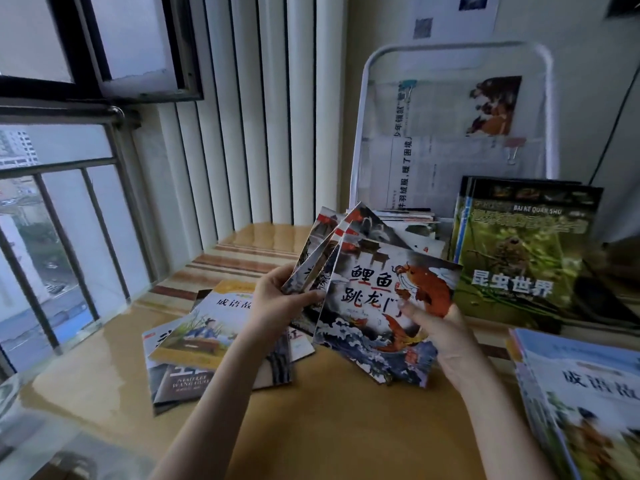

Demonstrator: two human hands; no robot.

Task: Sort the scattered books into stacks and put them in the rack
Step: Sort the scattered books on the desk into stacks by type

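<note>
Several loose books [194,344] lie beside both hands' fanned picture books [377,306].

Glossy paper covers catch the light on the fanned picture books [388,296] gripped by the left hand [277,303] and right hand [440,327]. Beneath them, the table [329,420] shows a smooth, yellowish wood-look top with a reflective sheen. At far right, the green insect books [516,258] have shiny laminated covers. Behind stands a white rack [460,50] of smooth painted tubing with clear plastic pockets. The left window railing [69,168] looks like dull grey metal.
</note>
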